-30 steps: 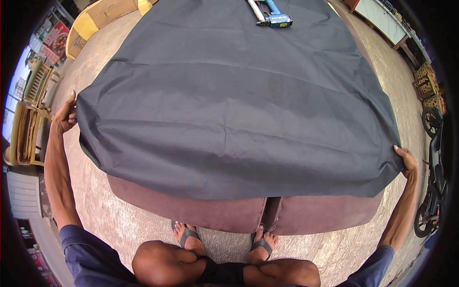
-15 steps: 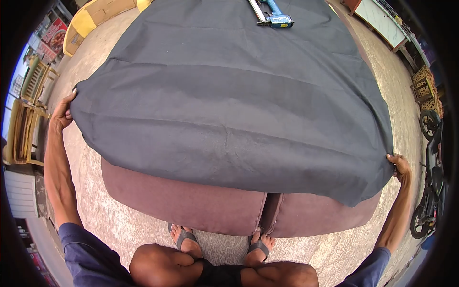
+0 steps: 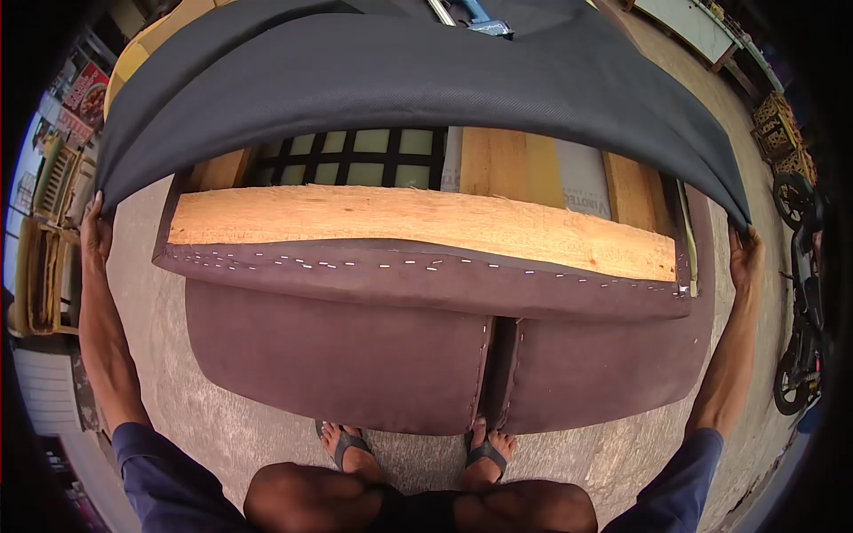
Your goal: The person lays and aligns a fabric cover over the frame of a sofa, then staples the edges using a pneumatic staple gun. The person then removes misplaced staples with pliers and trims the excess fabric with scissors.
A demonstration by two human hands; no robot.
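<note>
My left hand (image 3: 97,229) grips the left corner of a dark grey fabric sheet (image 3: 426,84), and my right hand (image 3: 745,256) grips its right corner. Between them the sheet's near edge is raised in an arch. Beneath it shows the open underside of a piece of furniture: a pale wooden rail (image 3: 418,226), crossed black webbing (image 3: 360,160) and wooden slats. Brown upholstery (image 3: 355,355) covers the near side, with a row of staples along the rail and a dark gap between two padded parts. A blue staple gun (image 3: 487,22) rests on the sheet's far part, partly hidden.
Wooden chair frames (image 3: 44,266) stand at the left, near a red sign (image 3: 86,91). On the right are a motorcycle (image 3: 800,293), carved wooden pieces (image 3: 778,133) and a white-topped table (image 3: 689,27). My sandalled feet (image 3: 484,449) are on the concrete floor close to the upholstery.
Both hands have lifted the sheet's near edge up and away from me, uncovering the wooden rail, webbing and staples. The staple gun appears higher in view and is now partly covered by fabric.
</note>
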